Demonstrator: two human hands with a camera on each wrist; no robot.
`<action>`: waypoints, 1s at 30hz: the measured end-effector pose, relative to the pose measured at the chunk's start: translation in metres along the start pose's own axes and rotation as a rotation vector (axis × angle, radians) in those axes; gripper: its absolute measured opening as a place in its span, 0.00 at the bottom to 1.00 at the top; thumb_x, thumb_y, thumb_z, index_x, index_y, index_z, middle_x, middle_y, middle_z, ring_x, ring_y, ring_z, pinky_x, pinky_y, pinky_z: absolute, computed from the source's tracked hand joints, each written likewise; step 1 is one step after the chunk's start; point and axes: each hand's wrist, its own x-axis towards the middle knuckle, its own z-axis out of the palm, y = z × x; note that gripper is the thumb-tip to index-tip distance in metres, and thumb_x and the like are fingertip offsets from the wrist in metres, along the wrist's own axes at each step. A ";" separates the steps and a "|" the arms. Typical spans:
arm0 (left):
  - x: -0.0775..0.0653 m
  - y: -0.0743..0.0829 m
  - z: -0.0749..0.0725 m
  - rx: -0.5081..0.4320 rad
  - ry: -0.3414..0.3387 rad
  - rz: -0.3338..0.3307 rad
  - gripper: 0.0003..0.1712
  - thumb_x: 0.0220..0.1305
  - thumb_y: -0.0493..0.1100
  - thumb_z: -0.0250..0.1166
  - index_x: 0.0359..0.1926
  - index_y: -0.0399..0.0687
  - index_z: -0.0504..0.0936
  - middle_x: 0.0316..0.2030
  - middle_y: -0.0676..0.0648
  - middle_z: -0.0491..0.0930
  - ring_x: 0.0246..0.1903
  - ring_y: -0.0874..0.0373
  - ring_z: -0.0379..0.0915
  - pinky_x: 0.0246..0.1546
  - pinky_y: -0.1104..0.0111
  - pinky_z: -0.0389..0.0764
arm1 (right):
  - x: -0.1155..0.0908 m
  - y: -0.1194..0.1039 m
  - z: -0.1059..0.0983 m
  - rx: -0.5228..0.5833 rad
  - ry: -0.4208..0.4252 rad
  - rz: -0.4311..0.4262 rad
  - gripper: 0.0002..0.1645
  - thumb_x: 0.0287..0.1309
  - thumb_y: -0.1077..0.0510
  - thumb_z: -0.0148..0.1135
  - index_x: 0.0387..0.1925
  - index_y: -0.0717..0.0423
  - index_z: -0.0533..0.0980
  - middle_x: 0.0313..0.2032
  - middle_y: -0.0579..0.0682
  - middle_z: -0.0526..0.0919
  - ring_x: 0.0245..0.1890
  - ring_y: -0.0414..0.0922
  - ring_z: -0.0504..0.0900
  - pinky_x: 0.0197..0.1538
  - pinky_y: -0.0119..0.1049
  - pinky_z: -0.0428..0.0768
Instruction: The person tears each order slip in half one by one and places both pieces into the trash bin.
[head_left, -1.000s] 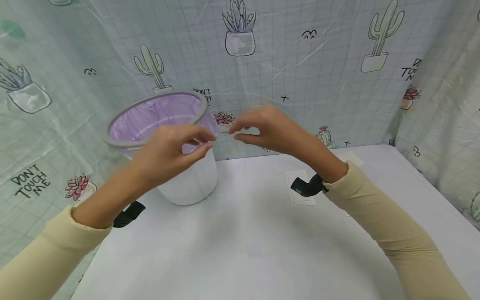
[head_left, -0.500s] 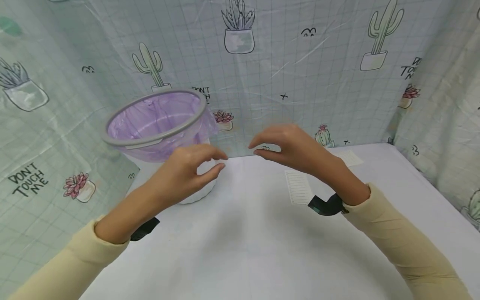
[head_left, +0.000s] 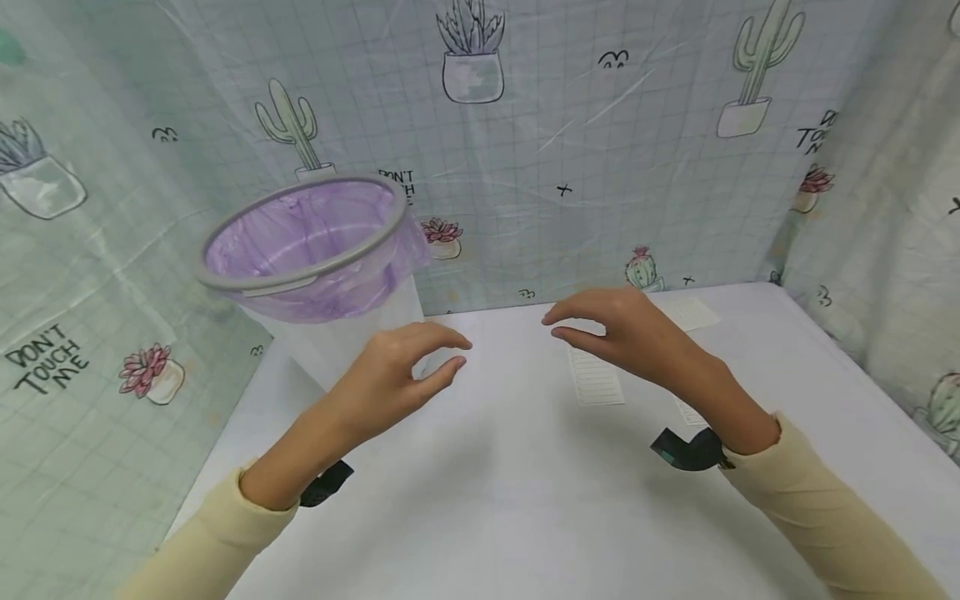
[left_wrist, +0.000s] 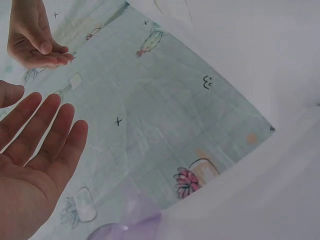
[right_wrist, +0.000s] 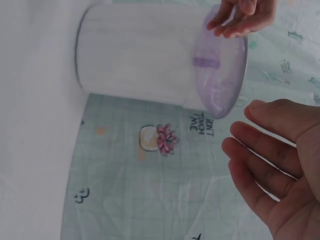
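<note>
My left hand [head_left: 397, 367] hangs above the table with loosely bent fingers and nothing between them. It is nearest to a white trash bin [head_left: 367, 325], in front of it and apart from it. A purple bag [head_left: 322, 225] lines the bin and folds over its grey rim [head_left: 330, 265]. My right hand [head_left: 622, 333] hovers to the right, also holding nothing, thumb and fingers apart. In the left wrist view the palm and spread fingers of the left hand [left_wrist: 40, 155] show; in the right wrist view the right hand [right_wrist: 280, 165] is likewise bare.
Printed paper slips [head_left: 596, 379] lie on the white table [head_left: 495, 500] below and behind the right hand, including another sheet [head_left: 690, 314] near the back edge. A cactus-print curtain [head_left: 525, 150] hangs behind and at both sides.
Both hands have come down and back from near the bin's rim, and they have moved farther apart. The bin stays in place, and more of its purple bag shows now.
</note>
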 end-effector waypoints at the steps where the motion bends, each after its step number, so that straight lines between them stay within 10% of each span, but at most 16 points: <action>1: -0.001 -0.001 0.002 -0.007 0.001 -0.004 0.09 0.67 0.36 0.69 0.47 0.45 0.86 0.44 0.53 0.87 0.47 0.59 0.83 0.49 0.65 0.82 | -0.003 0.001 0.000 -0.002 0.003 0.003 0.14 0.58 0.64 0.74 0.46 0.53 0.86 0.45 0.44 0.89 0.47 0.43 0.87 0.45 0.40 0.85; 30: 0.015 -0.026 0.075 -0.035 -0.008 0.067 0.11 0.68 0.35 0.67 0.51 0.42 0.85 0.49 0.49 0.85 0.55 0.57 0.79 0.56 0.69 0.78 | -0.057 0.026 -0.004 -0.132 -0.027 0.127 0.16 0.54 0.67 0.74 0.46 0.55 0.86 0.42 0.46 0.89 0.39 0.44 0.87 0.38 0.41 0.86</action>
